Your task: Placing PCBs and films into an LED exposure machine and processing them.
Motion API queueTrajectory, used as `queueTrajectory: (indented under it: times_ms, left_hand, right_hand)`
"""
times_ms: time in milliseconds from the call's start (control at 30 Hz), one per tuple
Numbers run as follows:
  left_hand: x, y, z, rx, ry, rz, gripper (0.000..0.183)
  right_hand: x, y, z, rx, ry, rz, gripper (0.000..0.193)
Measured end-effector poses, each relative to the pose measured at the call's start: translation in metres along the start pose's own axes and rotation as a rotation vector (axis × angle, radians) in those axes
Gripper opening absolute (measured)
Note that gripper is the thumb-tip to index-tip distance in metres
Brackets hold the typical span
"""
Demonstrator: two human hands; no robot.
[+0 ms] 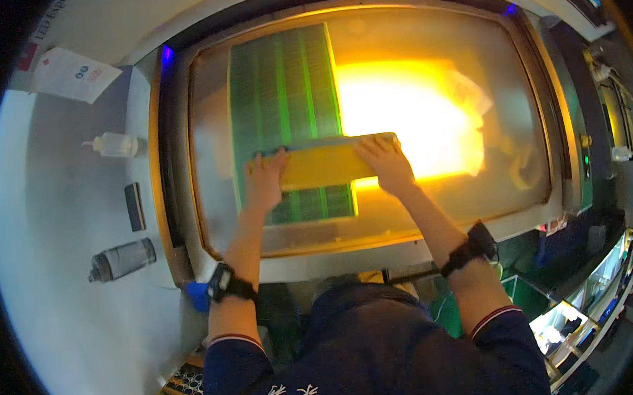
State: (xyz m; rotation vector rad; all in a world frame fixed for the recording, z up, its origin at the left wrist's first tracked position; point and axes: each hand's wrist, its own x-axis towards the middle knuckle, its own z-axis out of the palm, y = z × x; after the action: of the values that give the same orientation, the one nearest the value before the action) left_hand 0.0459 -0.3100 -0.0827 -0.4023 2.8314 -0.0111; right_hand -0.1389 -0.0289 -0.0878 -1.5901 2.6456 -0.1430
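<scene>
A wide yellow bar [327,167] with a greyish upper edge lies across the lower part of a green striped panel [268,93]. My left hand [265,177] is closed on its left end, with fingertips over the upper edge. At the other end my right hand [388,165] grips it the same way, fingers bent over the top corner. This right end reaches past the panel's right edge. Whether the bar touches the panel, and what its underside looks like, is hidden. The panel rests flat on a framed, shiny table surface [304,237].
Bright yellow light [412,114] glows right of the panel. A raised frame [159,177] borders the surface. On the left ledge are a white squeeze bottle [117,145], a dark flat block [134,207], a clear grey bottle [123,260] and a paper sheet [74,74].
</scene>
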Motion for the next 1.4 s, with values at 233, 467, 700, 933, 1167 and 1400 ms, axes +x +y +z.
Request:
queueTrajectory:
  times_ms: [233, 467, 700, 933, 1167, 1400]
  left_hand:
    - [0.257, -0.063, -0.061, -0.028, 0.014, -0.023, 0.082]
    - [0.407, -0.131, -0.085, -0.100, 0.055, 0.003, 0.077]
    - [0.319, -0.115, -0.082, -0.081, 0.202, 0.027, 0.062]
    - [0.008, 0.027, -0.049, -0.358, -0.296, 0.209, 0.057]
    - [-0.155, 0.099, -0.023, -0.143, -0.311, 0.367, 0.088]
    - [-0.129, 0.202, -0.054, -0.363, -0.354, 0.141, 0.076]
  right_hand:
    - [0.227, 0.134, 0.015, -0.057, -0.011, 0.117, 0.068]
    - [0.363, 0.206, 0.011, -0.078, -0.047, 0.030, 0.072]
    - [0.322, 0.165, 0.025, -0.077, 0.164, -0.062, 0.060]
    - [-0.040, 0.045, -0.019, 0.263, -0.290, -0.174, 0.063]
    - [-0.194, -0.003, -0.039, 0.408, -0.076, -0.225, 0.047]
    - [-0.288, 0.372, -0.126, 0.156, 0.270, 1.005, 0.048]
